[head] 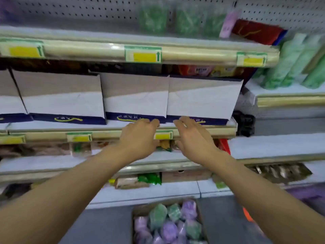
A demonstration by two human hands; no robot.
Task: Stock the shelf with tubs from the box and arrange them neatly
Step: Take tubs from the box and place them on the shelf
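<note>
A brown cardboard box (198, 208) stands on the floor at the bottom centre, filled with several purple and green wrapped tubs (168, 224). Both my arms reach up to the middle shelf (109, 136). My left hand (139, 138) has its fingertips at the shelf lip, touching the blue front edge of a white display carton (135, 95). My right hand (193, 136) hovers with relaxed, spread fingers just before the neighbouring white carton (202, 99). Neither hand holds anything.
Green packs (153, 16) and a red packet (255, 31) sit on the top shelf. Green wrapped rolls (292, 64) stand on the right-hand unit. Lower shelves hold mixed snack packets (149, 178). Yellow price tags (143, 56) line the shelf rails.
</note>
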